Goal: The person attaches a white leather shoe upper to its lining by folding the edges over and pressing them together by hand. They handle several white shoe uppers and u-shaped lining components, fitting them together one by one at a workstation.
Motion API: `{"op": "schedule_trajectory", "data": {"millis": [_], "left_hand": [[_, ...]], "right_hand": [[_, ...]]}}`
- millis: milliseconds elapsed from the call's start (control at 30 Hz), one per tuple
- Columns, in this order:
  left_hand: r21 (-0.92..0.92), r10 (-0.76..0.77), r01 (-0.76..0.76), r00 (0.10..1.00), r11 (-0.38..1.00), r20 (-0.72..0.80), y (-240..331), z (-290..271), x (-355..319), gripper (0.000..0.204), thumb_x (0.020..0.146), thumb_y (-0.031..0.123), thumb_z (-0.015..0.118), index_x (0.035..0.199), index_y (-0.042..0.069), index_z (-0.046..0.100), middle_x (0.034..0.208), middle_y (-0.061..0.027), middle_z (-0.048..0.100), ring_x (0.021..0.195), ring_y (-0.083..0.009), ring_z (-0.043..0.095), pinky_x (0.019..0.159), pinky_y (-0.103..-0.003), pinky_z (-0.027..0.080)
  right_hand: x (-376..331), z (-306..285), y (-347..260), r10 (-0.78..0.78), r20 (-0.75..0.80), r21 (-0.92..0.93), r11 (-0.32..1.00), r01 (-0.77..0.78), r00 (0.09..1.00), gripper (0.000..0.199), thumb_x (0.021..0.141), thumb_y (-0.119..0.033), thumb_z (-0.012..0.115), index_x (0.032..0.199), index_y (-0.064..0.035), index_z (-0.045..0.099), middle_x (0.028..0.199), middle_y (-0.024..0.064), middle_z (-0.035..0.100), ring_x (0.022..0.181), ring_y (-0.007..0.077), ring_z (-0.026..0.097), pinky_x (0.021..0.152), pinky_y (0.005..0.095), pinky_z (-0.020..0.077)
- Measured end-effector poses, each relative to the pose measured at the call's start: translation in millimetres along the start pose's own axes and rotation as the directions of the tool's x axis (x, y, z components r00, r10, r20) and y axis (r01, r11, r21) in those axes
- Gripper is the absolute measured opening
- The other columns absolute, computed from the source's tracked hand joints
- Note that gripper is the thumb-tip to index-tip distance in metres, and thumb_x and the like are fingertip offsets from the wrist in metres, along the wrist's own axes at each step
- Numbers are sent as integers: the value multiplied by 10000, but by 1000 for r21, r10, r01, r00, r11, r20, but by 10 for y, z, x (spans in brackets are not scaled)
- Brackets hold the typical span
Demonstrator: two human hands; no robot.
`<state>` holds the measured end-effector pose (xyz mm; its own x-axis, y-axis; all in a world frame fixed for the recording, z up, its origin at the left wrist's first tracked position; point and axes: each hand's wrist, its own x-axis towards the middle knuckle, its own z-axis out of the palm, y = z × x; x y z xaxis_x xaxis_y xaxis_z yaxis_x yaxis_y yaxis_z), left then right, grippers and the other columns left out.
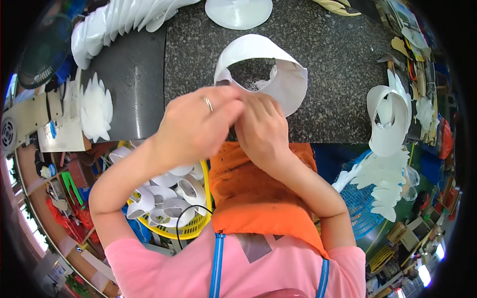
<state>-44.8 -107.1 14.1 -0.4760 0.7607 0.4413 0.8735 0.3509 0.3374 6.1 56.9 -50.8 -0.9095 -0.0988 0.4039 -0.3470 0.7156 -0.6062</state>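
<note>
A white shoe upper (293, 82), bent into a loop with an opening through its middle, rests on the dark speckled worktop (338, 74) in front of me. My left hand (196, 119), with a ring on one finger, has its fingers bent and pressed together at the near left edge of the upper. Right beside it, my right hand (263, 126) grips the same near edge, its fingers close together and pointing away from me. The two hands meet there and cover the part of the upper they pinch. Some crumpled clear material (261, 84) shows through the opening.
Stacked white pieces (124, 20) line the far left, with another white piece (239, 14) at the back. Another looped upper (387, 121) sits at the right edge. Below the worktop are a yellow basket (206, 218) of uppers and a blue basket (365, 213). An orange apron (258, 198) covers my lap.
</note>
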Motion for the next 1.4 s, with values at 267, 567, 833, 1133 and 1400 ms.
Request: {"op": "schedule_trajectory", "data": {"millis": [267, 567, 833, 1133, 1400], "left_hand": [[174, -212, 152, 886, 973, 412, -243, -45, 206, 349, 753, -50, 554, 1100, -72, 529, 1044, -254, 622, 957, -423, 608, 833, -441, 514], [145, -606, 601, 795, 786, -11, 104, 167, -116, 488, 764, -47, 597, 1238, 48, 530, 1098, -192, 646, 951, -392, 634, 798, -450, 523], [337, -513, 528, 847, 780, -140, 46, 308, -251, 329, 762, -37, 622, 1080, 48, 632, 1032, -140, 667, 891, -321, 666, 716, -398, 549], [442, -417, 434, 898, 785, -142, 84, 402, -478, 368, 722, -28, 646, 1080, 51, 679, 957, -78, 674, 733, -258, 633, 650, -350, 534], [519, -384, 355, 922, 778, -55, 135, 304, -362, 382, 750, -7, 606, 1127, 31, 655, 964, -82, 659, 734, -259, 632, 646, -349, 531]], "right_hand": [[182, -55, 14, -187, 5, -200, 962, 184, 982, 152, 740, -80, 586, 887, -42, 597, 831, 77, 579, 824, 245, 592, 722, 349, 497], [414, 30, -42, -312, 125, -306, 891, 335, 942, 105, 694, -81, 630, 795, -49, 623, 835, 70, 580, 768, 238, 606, 682, 344, 505], [311, -4, -77, -342, 78, -221, 910, 351, 936, 135, 714, -100, 618, 831, -33, 612, 820, 68, 548, 793, 231, 579, 702, 340, 486], [166, 32, 49, -389, 33, -227, 894, 386, 920, 261, 750, -117, 594, 992, -28, 640, 890, 52, 537, 854, 222, 542, 754, 342, 468], [226, -67, 19, -413, 154, -270, 856, 441, 897, 235, 749, -125, 592, 954, -23, 647, 913, 50, 536, 877, 219, 537, 764, 347, 472]]}}
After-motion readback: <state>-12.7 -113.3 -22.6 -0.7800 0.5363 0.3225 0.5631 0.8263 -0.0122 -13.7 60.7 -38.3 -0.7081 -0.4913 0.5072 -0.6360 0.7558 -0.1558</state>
